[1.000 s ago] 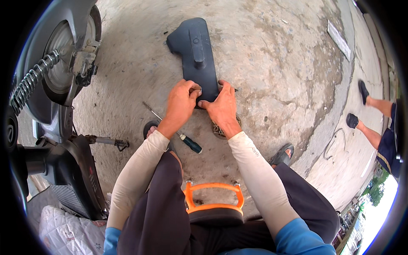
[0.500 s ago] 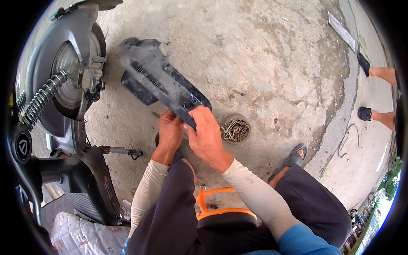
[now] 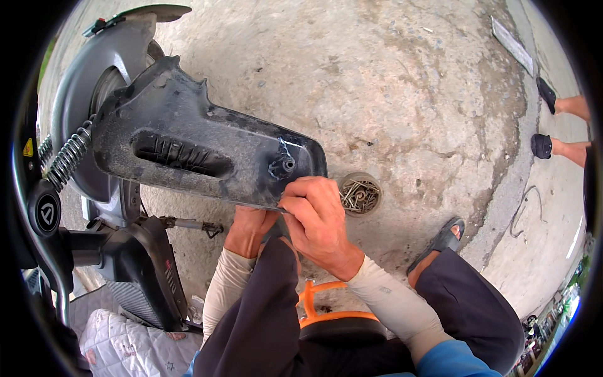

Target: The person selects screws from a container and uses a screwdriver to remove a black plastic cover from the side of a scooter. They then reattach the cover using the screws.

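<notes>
A dusty black plastic cover (image 3: 207,125) spans the space before me, its broad face toward me, with a slotted recess in the middle and a screw boss near its right end. My right hand (image 3: 319,220) grips the near edge by that right end, fingers curled over it. My left hand (image 3: 251,227) is at the same edge from below; its fingers are hidden behind the cover, so what they do there is unseen. The cover's far left end overlaps the wheel (image 3: 107,88) of a grey electric two-wheeler.
The two-wheeler's coil spring (image 3: 72,154) and kickstand (image 3: 191,225) are at left. A round container of screws (image 3: 361,195) sits on the concrete right of my hands. An orange-framed stool (image 3: 339,314) is beneath me. Another person's feet (image 3: 542,146) stand far right.
The cover has turned to show its broad face and swung left, nearer the wheel. My right hand keeps its edge; my left fingers have gone behind it.
</notes>
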### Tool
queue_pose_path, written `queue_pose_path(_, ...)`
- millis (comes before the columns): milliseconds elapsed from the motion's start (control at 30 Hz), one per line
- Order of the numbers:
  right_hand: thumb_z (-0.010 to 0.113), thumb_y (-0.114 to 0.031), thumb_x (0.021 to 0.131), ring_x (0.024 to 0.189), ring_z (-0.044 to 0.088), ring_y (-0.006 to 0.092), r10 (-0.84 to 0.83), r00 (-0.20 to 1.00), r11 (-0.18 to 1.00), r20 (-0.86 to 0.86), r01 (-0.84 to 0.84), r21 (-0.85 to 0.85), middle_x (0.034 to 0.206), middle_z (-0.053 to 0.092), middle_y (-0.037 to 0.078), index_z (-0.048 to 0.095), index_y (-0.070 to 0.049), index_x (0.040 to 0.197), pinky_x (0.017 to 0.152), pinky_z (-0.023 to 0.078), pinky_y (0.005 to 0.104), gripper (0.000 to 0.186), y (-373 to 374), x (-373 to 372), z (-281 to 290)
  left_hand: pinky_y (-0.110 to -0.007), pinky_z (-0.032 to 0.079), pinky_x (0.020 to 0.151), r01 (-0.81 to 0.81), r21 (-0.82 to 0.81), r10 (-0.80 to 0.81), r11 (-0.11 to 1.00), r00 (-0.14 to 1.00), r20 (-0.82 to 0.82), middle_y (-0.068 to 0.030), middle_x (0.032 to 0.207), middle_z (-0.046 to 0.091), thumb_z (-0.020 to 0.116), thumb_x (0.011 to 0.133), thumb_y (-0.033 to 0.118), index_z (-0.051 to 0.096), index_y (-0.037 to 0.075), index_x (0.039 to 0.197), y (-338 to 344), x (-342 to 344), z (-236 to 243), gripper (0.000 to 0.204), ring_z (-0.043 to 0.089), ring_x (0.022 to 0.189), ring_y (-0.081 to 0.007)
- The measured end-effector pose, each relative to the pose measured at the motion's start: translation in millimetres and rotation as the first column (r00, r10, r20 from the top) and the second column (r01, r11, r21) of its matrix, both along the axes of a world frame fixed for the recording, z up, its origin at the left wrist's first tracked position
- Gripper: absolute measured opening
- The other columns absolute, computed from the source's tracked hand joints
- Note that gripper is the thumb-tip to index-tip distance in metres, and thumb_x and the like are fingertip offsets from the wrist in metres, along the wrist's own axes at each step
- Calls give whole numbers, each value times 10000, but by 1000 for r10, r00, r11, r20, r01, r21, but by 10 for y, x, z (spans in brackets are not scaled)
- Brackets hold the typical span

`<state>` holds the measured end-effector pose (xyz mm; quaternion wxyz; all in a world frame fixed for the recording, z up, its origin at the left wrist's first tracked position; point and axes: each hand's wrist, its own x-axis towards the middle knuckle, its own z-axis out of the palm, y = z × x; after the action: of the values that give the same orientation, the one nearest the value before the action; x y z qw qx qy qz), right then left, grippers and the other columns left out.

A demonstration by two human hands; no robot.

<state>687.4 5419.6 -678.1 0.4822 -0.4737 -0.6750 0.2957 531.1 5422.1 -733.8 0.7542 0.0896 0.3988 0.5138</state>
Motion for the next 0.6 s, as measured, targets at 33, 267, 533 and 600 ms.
queue_pose_path(33, 726, 107, 650, 904, 624, 276, 1, 1000, 1000, -19, -1, 7, 996, 636, 84, 622, -55, 958, 755, 450, 394, 364, 10, 6, 21, -350, 586, 933, 0, -1, 0, 1000, 1000, -3, -98, 1248, 655, 690, 954, 223, 562, 45, 1343, 7, -4, 25, 447, 659, 1103, -222)
queue_pose_path(267, 740, 112, 659, 954, 652, 300, 42, 996, 999, -76, -44, -27, 1068, 660, 115, 611, -34, 959, 768, 481, 399, 358, 2, 39, 85, -338, 586, 919, 6, 13, -4, 1000, 996, -89, -103, 1219, 656, 687, 954, 193, 566, 29, 1322, 10, -26, 149, 421, 665, 1077, -214)
queue_pose_path(533, 748, 123, 679, 954, 667, 317, 53, 995, 997, -81, -57, -46, 1054, 673, 135, 605, -15, 961, 788, 508, 401, 345, 3, 56, 119, -322, 561, 840, -3, 136, 40, 991, 962, -269, -77, 1105, 674, 687, 938, 163, 617, 4, 1231, -50, -135, 89, 341, 671, 987, -195)
queue_pose_path(600, 746, 112, 678, 971, 660, 316, 45, 995, 997, -93, -50, -56, 1059, 670, 123, 614, -19, 973, 808, 504, 405, 348, -12, 44, 125, -307, 539, 807, 655, 270, 265, 706, 110, -958, -54, 1035, 684, 664, 948, 130, 658, -9, 1141, -28, -246, 120, 238, 660, 931, -166)
